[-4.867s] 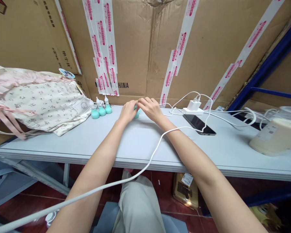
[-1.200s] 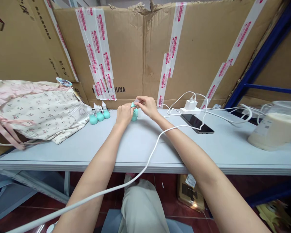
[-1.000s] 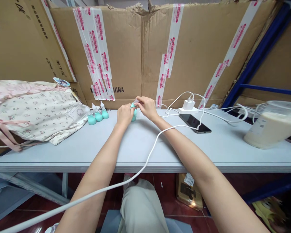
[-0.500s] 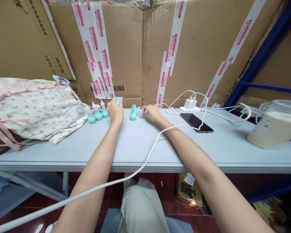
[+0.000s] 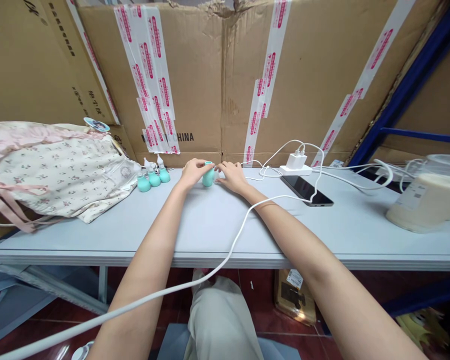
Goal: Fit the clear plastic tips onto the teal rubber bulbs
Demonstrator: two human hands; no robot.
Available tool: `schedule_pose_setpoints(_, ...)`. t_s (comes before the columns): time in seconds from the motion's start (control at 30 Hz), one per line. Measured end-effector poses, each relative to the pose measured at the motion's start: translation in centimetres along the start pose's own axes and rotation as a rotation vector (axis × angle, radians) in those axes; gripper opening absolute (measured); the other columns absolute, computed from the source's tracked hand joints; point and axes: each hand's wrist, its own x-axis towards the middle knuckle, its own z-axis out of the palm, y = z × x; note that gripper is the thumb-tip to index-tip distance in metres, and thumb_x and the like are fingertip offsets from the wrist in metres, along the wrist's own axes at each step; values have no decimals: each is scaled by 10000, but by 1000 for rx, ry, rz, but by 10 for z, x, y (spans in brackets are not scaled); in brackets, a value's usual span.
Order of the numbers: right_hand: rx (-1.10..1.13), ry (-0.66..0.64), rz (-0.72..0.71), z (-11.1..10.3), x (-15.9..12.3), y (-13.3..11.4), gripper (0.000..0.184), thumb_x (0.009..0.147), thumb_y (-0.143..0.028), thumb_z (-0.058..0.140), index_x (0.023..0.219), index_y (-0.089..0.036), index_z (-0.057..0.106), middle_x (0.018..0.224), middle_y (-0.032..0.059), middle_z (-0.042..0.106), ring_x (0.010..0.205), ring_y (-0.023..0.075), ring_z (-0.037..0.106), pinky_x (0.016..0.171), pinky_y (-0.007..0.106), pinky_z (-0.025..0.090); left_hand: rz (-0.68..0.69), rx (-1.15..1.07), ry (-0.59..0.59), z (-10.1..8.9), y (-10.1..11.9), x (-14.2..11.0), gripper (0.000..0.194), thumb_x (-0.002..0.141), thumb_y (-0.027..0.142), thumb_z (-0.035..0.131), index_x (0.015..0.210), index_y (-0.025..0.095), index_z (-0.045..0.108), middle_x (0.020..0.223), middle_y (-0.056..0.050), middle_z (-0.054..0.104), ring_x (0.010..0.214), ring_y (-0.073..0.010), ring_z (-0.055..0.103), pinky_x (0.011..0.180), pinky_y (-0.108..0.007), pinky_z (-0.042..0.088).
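My left hand (image 5: 193,173) is closed with its thumb and fingertips at a mint-green rubber bulb (image 5: 208,178), which stands upright toward the back of the table. Just right of that bulb, my right hand (image 5: 231,176) rests low over the tabletop, thumb and fingers apart and curved. Whatever lies under or behind its fingers is hidden. Farther left stand several matching mint-green bulbs (image 5: 154,178) in a short row. Pale pointed nozzles (image 5: 160,161) show just behind them.
A grey table (image 5: 225,227) carries a floral cloth bag (image 5: 67,165), a phone (image 5: 305,190), a white charger (image 5: 296,161) and a jug of pale contents (image 5: 422,200). One white cable (image 5: 234,240) loops across my forearms. Taped cardboard (image 5: 195,75) walls off the back.
My left hand has moved right, from beside the left row to the bulbs near my right hand, bringing a mint-green bulb. My right hand stays in place, its fingers more spread.
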Motion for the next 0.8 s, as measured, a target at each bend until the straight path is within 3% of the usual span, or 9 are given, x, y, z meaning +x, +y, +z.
schedule_pose_setpoints(0.1, 39, 57, 14, -4, 1, 2, 252, 878, -352, 527, 1075, -201, 573, 1059, 88, 645, 999, 240, 540, 807, 348, 262, 57, -36, -89, -4, -2, -1, 390, 740, 503, 579, 867, 166, 727, 877, -50, 704, 875, -202, 591, 773, -277, 426)
schedule_pose_setpoints(0.3, 62, 92, 63, -7, 0, 10, 198, 909, -289, 461, 1023, -192, 591, 1045, 84, 659, 955, 223, 550, 790, 337, 254, 10, 118, -110, -11, -5, -5, 421, 679, 567, 615, 795, 180, 734, 771, -45, 692, 743, -184, 580, 699, -280, 406)
schedule_pose_setpoints(0.63, 74, 81, 48, -6, -1, 9, 187, 883, -211, 459, 975, -186, 620, 1002, 79, 680, 913, 207, 565, 790, 337, 263, -3, 216, -121, -4, -9, -5, 420, 666, 598, 609, 774, 215, 741, 726, -44, 681, 704, -189, 585, 636, -278, 395)
schedule_pose_setpoints(0.8, 278, 62, 90, -19, 2, 7, 268, 893, -371, 469, 921, -177, 652, 913, 51, 694, 805, 167, 577, 767, 309, 314, 34, 225, -111, -4, -6, -5, 392, 706, 573, 594, 806, 224, 741, 759, -45, 694, 732, -195, 599, 667, -279, 409)
